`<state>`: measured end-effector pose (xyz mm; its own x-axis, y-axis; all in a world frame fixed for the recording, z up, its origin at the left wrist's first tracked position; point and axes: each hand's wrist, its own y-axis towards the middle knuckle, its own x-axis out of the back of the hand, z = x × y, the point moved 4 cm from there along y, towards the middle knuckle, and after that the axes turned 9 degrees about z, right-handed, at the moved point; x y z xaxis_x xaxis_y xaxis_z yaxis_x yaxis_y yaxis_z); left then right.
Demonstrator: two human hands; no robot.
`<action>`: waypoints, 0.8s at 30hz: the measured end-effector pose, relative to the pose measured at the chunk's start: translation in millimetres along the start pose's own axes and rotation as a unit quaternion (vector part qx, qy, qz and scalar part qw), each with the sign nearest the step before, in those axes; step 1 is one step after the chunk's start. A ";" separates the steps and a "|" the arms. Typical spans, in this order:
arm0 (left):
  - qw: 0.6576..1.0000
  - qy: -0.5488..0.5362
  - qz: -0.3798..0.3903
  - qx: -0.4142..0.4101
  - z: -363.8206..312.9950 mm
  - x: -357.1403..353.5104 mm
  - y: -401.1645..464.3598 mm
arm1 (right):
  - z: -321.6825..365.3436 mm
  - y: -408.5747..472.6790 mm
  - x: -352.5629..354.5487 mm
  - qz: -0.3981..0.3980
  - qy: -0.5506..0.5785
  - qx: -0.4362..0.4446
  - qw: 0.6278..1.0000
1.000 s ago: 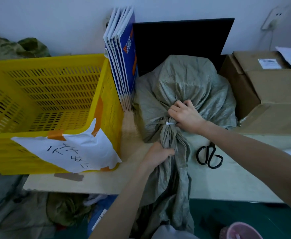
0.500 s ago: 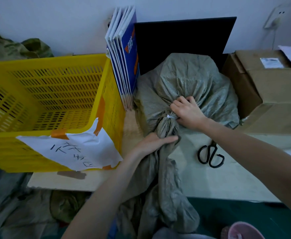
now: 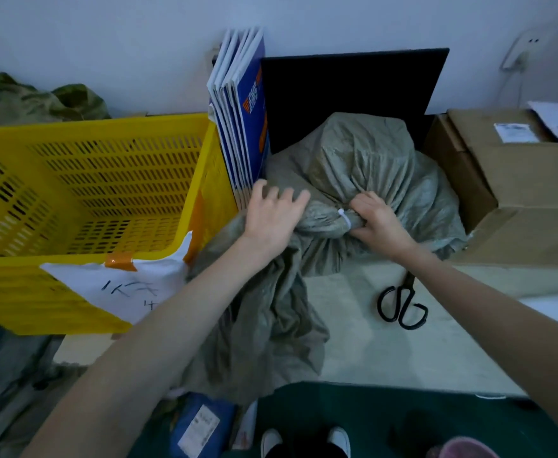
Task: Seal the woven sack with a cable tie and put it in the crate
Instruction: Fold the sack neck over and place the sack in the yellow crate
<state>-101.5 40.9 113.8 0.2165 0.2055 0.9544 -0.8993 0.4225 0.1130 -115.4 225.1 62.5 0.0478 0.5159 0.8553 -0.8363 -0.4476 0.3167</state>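
Head view shows the woven sack [image 3: 363, 166] lying in the middle of the frame on the pale surface [image 3: 363, 345], with its full, round part pushed back against a black board [image 3: 353, 94]. The neck of the sack is bunched up tight, and a white cable tie [image 3: 344, 220] is wrapped around it, so the sack looks closed already. The loose end of the cloth is left hanging down over the front edge of the surface.

The neck is held by the right hand [image 3: 378, 223], just right of the tie. Its fingers [image 3: 365, 203] are curled around the bunched cloth, most likely so the sack can be lifted by its tight part without slipping. The left hand [image 3: 272, 214] is laid flat on the sack to the left of the tie, with its fingers spread wide. It seems to be placed there to steady the heavy side for the lift.

The yellow crate [image 3: 89, 193] is seen at the left of the frame, just beside the sack, with its top open. A white paper note [image 3: 122, 285] is taped to its front wall. It is probably kept close so the sack needs only a short move. The sack is not yet in the crate.

Black scissors [image 3: 401, 305] are left lying on the surface at the lower right of the sack, untouched. A stack of blue and white folders [image 3: 241, 120] is stood up between the crate and the sack, so the lift may need to go around it.
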 end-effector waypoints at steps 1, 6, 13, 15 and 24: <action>1.000 0.004 -0.017 0.007 4.1 9.1 9.0 | 0.2 0.0 10.8 -0.027 0.022 -0.019 0.999; 0.993 -0.043 0.065 0.083 34.5 36.0 37.6 | 3.2 16.0 46.6 -0.153 0.106 -0.099 0.978; 0.925 -0.090 0.347 0.125 89.2 43.3 44.3 | 0.1 31.9 60.5 -0.206 0.217 -0.161 0.940; 0.950 -0.060 0.283 0.118 87.5 56.8 47.2 | 0.8 37.8 70.3 -0.203 0.241 -0.151 0.937; 0.860 -0.411 -0.252 0.167 90.5 117.3 97.7 | 11.6 75.2 103.4 -0.162 0.440 -0.169 0.867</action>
<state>-198.3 26.3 261.9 0.3917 -0.6815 0.6181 -0.8589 -0.0299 0.5113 -167.0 236.3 179.5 -0.0004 0.9986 0.0523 -0.9760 -0.0117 0.2175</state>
